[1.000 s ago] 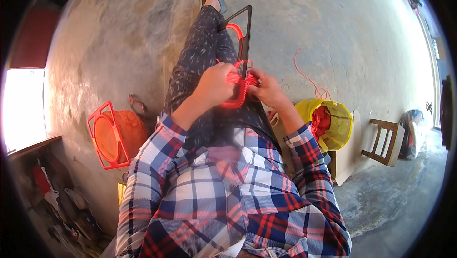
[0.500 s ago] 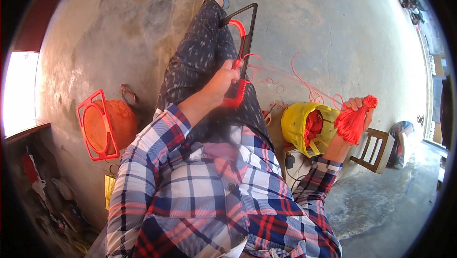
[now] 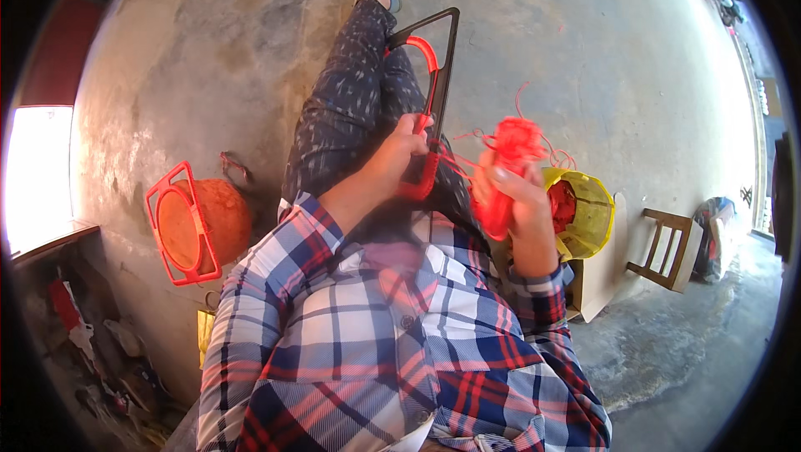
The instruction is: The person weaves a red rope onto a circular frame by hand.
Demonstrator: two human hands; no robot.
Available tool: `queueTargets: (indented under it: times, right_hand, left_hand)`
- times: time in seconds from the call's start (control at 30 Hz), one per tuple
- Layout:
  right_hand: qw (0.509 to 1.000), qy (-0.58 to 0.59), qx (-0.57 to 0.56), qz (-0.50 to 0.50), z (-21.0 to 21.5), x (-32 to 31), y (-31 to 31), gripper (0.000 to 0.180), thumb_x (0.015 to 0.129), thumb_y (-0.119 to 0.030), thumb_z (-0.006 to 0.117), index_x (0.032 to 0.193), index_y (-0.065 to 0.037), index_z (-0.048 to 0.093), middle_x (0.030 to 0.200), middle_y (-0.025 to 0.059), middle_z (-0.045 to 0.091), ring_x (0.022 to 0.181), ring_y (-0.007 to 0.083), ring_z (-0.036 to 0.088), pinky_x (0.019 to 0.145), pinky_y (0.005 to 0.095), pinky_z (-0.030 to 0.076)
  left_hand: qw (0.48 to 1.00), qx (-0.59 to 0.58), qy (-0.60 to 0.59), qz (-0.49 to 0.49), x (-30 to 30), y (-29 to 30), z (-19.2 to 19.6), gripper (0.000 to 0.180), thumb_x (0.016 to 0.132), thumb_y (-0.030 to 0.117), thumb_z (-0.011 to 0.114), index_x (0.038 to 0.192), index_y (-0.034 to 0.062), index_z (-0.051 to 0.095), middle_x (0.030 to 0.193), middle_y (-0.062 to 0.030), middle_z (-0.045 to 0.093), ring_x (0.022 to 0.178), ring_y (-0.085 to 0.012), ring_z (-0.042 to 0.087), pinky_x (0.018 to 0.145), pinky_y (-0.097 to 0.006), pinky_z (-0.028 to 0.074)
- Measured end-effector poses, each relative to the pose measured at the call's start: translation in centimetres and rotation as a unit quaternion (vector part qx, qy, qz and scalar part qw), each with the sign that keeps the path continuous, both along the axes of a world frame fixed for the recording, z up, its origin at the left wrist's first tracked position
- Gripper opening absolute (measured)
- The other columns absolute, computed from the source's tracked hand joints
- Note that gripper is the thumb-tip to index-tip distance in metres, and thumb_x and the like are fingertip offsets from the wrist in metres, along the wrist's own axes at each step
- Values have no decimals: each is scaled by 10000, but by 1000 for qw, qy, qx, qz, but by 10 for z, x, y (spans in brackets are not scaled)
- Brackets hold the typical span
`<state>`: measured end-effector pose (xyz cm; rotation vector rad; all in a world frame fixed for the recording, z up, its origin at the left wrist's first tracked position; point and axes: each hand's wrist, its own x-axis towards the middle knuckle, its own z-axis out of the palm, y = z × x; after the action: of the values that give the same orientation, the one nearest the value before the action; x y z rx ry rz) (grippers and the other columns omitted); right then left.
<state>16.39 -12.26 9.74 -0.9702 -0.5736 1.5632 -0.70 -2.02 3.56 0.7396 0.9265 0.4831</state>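
Observation:
My left hand (image 3: 396, 151) is closed on a black angular frame (image 3: 450, 47), held upright over my legs. Red cord covers part of its curved inner side. My right hand (image 3: 527, 195) grips a thick bundle of red cord (image 3: 516, 136), slightly blurred, just right of the frame. A thin strand of the cord stretches between the frame and the bundle. Loose loops hang beyond my right hand. Behind that hand, partly covered by it, is a yellow container (image 3: 594, 231) with more red material inside.
To my left on the concrete floor stands a round orange object (image 3: 219, 222) with a red frame (image 3: 185, 170) against it. A small dark and red hand tool (image 3: 236, 170) lies beyond it. On the right are a wooden stool (image 3: 667, 252) and a bundled bag (image 3: 717, 231).
My right hand has come in from the far right toward the frame with the cord bundle, and the strand between them is shorter. My left hand keeps hold of the frame, nearly still.

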Motion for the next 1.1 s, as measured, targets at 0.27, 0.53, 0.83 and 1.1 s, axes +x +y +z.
queueTargets:
  times: [0.27,0.53,0.83,1.1]
  right_hand:
    - [998,56,32,-19,27,-12,-24,375,778,-98,672,1099,13,515,811,49,534,707,139,508,592,272,392]
    - [984,38,159,-69,57,8,-17,483,732,-67,622,1194,10,505,825,84,552,756,205,584,579,318,448]
    - [814,-558,109,117,-62,-18,50,342,696,-121,720,1022,-39,658,953,184,645,863,317,648,717,354,499]
    - [863,-478,163,-25,-11,-14,39,471,734,-161,741,1161,-31,593,1089,109,627,938,268,625,825,388,490]
  left_hand:
    - [1000,-22,15,-15,4,3,-17,496,722,56,510,1215,2,496,1108,-37,464,992,-131,457,963,-242,330]
    - [898,429,99,0,4,-2,42,283,839,69,655,1096,-10,567,1039,-80,595,945,-146,561,855,-284,452]
    - [839,365,387,-116,-22,3,-8,245,932,239,570,976,-2,568,792,-218,645,797,-360,668,677,-403,501]
    - [836,471,275,68,-14,22,54,118,911,154,566,923,38,581,694,-67,619,600,-101,580,542,-291,464]
